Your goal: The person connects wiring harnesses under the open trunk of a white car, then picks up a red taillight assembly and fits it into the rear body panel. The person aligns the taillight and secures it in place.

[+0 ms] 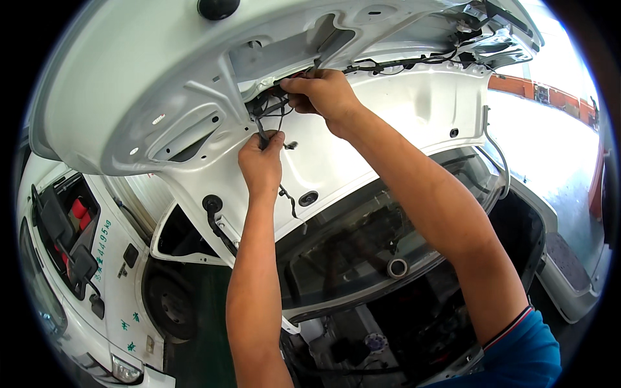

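Note:
A raised white trunk lid [381, 107] fills the upper view, its inner panel facing me. Along its edge runs a black wiring harness [401, 63]. My left hand [261, 163] is closed, thumb and fingers pinching a dark cable [264, 140] of that harness. Higher and to the right, my right hand [326, 98] curls its fingers at the bundle near the lid's opening; its fingertips partly hide what they grip. Between the hands thin black wires hang loose. Below, a loose cable end [289, 199] dangles in front of the white panel.
The car's rear window [356, 249] and open trunk lie below my arms. A black cable [220, 229] comes out of a grommet [211, 203] at the lid's left. A white truck [84, 258] stands at left. On the right are the rear bumper [569, 278] and a bright floor.

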The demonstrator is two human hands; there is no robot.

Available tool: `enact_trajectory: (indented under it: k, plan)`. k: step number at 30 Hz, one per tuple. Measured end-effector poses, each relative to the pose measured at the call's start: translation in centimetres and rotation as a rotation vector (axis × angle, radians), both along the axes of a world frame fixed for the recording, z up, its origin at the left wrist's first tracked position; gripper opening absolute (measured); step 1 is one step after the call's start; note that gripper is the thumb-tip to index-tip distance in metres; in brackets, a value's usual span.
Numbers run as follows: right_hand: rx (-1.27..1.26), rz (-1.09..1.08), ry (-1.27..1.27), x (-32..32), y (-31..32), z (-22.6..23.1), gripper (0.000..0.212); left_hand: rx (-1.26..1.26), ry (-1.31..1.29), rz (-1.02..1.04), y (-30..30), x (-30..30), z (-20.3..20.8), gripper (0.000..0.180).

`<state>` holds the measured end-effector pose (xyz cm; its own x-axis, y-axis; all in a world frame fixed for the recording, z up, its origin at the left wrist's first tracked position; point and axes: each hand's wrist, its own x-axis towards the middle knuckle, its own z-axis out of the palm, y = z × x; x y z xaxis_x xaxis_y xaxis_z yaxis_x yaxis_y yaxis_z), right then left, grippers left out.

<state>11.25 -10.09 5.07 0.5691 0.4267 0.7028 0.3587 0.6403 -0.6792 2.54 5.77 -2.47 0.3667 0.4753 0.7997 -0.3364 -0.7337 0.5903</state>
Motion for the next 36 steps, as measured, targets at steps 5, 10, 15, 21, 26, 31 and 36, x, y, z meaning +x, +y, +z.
enact_trajectory:
  k: [5,10,15,21,26,31,36]
  plan:
    - [-0.037,0.118,-0.072,0.3,-1.5,0.2,0.024,-0.121,-0.034,-0.279,0.3,-1.4,-0.4,0.018]
    - [-0.094,-0.007,-0.361,1.7,-2.6,-0.5,0.038,-0.129,-0.052,-0.308,-0.6,-1.4,-0.2,0.019]
    - [-0.114,-0.574,-0.707,3.3,-1.8,-0.5,0.044,-0.269,-0.103,-0.386,-2.3,-1.3,0.7,0.015]
    - [-0.077,-0.579,-0.61,3.2,-0.1,-1.3,0.045,-0.263,-0.007,-0.431,-2.8,-2.0,1.8,0.02]
    - [-0.215,-0.726,-0.628,2.4,-0.7,-1.2,0.047,-0.056,0.041,-0.154,-2.6,-2.3,1.9,0.021]
    - [-0.358,-0.662,-0.556,2.0,-1.7,-0.8,0.042,0.271,0.071,0.426,-2.3,-2.3,1.1,0.025]
    - [-0.234,-0.476,-0.615,3.5,-1.9,-1.2,0.024,0.244,-0.069,0.21,-2.3,-1.3,0.6,0.025]
